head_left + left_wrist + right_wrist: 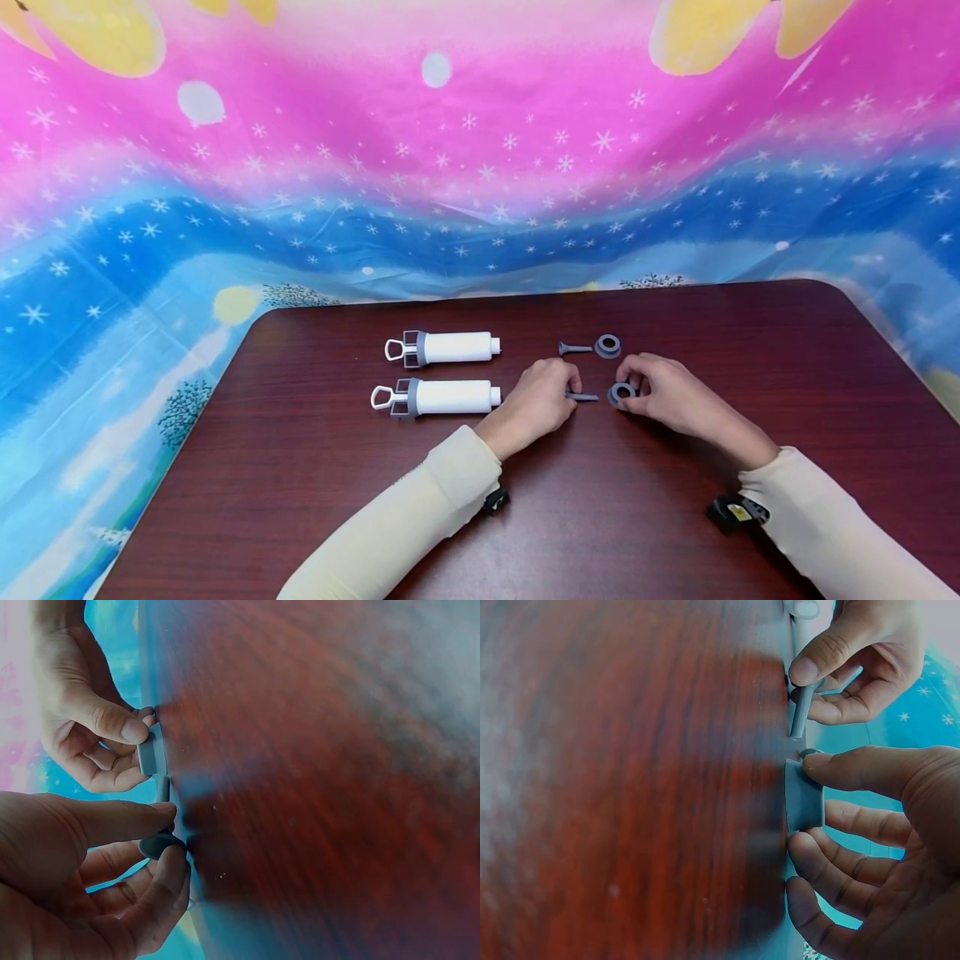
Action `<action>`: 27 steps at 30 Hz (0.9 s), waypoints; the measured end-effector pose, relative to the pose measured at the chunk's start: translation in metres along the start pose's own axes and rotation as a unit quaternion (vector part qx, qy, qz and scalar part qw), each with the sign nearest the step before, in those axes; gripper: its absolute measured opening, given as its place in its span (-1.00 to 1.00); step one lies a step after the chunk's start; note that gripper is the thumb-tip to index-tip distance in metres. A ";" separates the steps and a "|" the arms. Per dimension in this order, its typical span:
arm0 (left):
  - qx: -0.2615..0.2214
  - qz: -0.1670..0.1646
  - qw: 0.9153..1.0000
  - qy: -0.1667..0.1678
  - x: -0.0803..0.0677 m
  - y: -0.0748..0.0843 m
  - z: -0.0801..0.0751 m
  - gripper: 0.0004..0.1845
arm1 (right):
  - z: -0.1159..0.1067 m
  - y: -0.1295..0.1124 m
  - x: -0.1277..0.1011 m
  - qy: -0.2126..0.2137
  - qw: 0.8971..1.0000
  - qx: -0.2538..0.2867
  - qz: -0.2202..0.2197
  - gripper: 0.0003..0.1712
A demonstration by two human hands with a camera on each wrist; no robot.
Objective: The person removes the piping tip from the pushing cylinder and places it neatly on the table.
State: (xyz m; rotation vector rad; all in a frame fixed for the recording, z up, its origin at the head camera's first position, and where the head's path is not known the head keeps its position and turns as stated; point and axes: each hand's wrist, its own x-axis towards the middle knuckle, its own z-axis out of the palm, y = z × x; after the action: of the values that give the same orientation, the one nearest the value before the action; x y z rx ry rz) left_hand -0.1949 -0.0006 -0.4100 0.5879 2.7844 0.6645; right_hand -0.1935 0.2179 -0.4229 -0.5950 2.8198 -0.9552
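Note:
My left hand pinches the wide end of a grey flared nozzle between thumb and fingertips, its thin stem pointing right. That stem lies low over the table, directed at a grey flanged ring. My right hand holds this ring at its edge, thumb on the near side and index finger on the far side. In the right wrist view the ring sits on the tabletop, a small gap from the stem's tip. The left fingers hide part of the nozzle's flared end.
Behind the hands lie a second grey nozzle and a second grey ring. Two white syringe-like pumps with grey collars and loop handles lie in parallel on the left of the dark wooden table. A patterned cloth hangs behind.

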 end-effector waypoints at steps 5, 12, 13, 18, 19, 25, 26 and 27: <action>0.017 0.013 1.000 0.003 -0.001 0.000 -0.001 -0.93 | 0.000 0.000 0.000 -0.002 1.000 0.000 0.003 -0.81; 0.023 0.023 0.999 0.003 -0.001 0.000 -0.001 -0.93 | 0.000 0.000 0.000 -0.003 1.000 0.002 0.004 -0.81; 0.022 0.023 0.999 0.003 -0.001 0.000 -0.001 -0.93 | 0.000 0.000 0.000 -0.003 1.000 0.002 0.004 -0.81; 0.016 0.021 1.000 0.002 0.001 0.000 0.000 -0.94 | 0.000 0.001 0.000 -0.003 1.000 0.001 0.003 -0.81; 0.015 0.020 1.000 0.001 0.001 0.000 0.000 -0.93 | 0.000 0.001 0.000 -0.003 1.000 0.000 0.003 -0.81; 0.010 0.021 1.000 0.001 0.001 -0.001 0.001 -0.93 | 0.000 0.001 0.001 -0.005 1.000 0.000 0.005 -0.81; 0.010 0.022 1.000 0.001 0.001 -0.001 0.001 -0.94 | 0.000 0.001 0.001 -0.006 1.000 0.000 0.005 -0.81; 0.009 0.023 1.000 0.001 0.001 -0.001 0.001 -0.94 | 0.000 0.001 0.001 -0.006 1.000 0.000 0.005 -0.81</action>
State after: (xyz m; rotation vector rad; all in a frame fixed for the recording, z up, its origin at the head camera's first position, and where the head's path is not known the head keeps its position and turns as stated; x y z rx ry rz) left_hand -0.1958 -0.0002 -0.4113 0.6560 2.7892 0.6513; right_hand -0.1948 0.2181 -0.4229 -0.5838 2.8101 -0.9459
